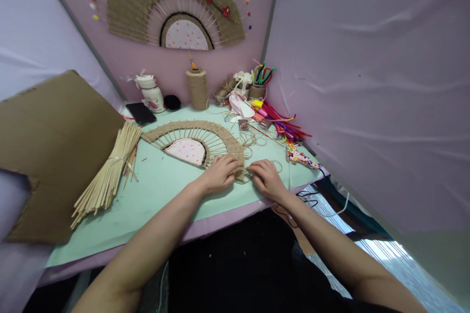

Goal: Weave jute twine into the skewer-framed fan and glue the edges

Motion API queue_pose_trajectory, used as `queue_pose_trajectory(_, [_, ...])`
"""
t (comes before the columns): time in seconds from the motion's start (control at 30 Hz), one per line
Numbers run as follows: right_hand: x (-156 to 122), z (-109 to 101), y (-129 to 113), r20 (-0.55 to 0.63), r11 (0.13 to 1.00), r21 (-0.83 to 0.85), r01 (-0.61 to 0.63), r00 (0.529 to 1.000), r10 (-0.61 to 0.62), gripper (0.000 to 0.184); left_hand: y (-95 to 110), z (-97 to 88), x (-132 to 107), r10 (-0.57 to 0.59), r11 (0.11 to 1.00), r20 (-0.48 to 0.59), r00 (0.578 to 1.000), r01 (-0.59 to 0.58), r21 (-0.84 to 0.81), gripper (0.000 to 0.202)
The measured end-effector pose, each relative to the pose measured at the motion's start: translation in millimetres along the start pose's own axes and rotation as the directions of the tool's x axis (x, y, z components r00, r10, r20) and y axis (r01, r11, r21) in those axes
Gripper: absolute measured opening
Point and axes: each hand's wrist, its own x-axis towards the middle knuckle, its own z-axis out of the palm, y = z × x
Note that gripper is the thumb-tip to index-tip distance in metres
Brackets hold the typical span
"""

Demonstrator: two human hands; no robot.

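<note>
A half-round woven fan of twine over thin sticks lies flat on the table, a pink-dotted white half circle at its centre. My left hand is closed on the fan's right end, fingers over the woven band and thumb beneath them. Just to the right, my right hand is pinched at the band's edge, with its fingertips on the twine; the exact grip is small and partly hidden. Loose loops of twine lie beyond my hands.
Left are a bundle of thin sticks and a large cardboard sheet. At the back stand a white bottle, a phone and a twine spool. Pipe cleaners and a patterned glue gun lie right. A finished fan hangs above.
</note>
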Motion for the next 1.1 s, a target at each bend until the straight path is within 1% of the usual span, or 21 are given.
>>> queue_pose_trajectory(0.07, [1, -1, 1, 0.023, 1.0, -0.012, -0.007, 1.0, 0.008, 0.024, 0, -0.9, 0, 0.025, 1.0, 0.012, 1.0, -0.025, 0.006, 0.043])
queue_pose_trajectory(0.23, [8, -4, 2, 0.051, 0.996, -0.082, -0.044, 0.998, 0.048, 0.026, -2, -1.0, 0, 0.047, 0.999, 0.008, 0.999, -0.047, 0.012, 0.036])
queue_pose_trajectory(0.37, [20, -4, 5, 0.091, 0.991, -0.132, -0.012, 0.996, 0.024, 0.019, -3, 1.3, 1, 0.052, 0.999, -0.002, 0.999, -0.052, 0.012, 0.035])
queue_pose_trajectory(0.5, [29, -5, 8, 0.159, 0.993, -0.111, 0.034, 0.987, -0.016, 0.014, -4, 2.4, 1, 0.055, 0.998, -0.007, 0.998, -0.055, 0.013, 0.032])
queue_pose_trajectory(0.73, [28, -6, 8, 0.177, 0.995, -0.093, 0.019, 0.984, -0.002, 0.013, -1, -0.3, 1, 0.041, 0.999, 0.007, 0.999, -0.041, 0.008, 0.032])
queue_pose_trajectory(0.83, [30, -5, 8, 0.21, 0.994, -0.101, 0.041, 0.978, -0.019, 0.01, 0, -0.8, 1, 0.038, 0.999, 0.005, 0.999, -0.038, 0.01, 0.032])
queue_pose_trajectory(0.93, [31, -6, 8, 0.229, 0.995, -0.091, 0.049, 0.973, -0.027, 0.012, 0, -0.3, 0, 0.039, 0.999, 0.007, 0.999, -0.039, 0.01, 0.032])
queue_pose_trajectory(1.1, [29, -9, 6, 0.274, 0.996, -0.083, 0.032, 0.962, -0.008, 0.016, -1, 0.4, 0, 0.042, 0.999, 0.005, 0.999, -0.042, 0.017, 0.034])
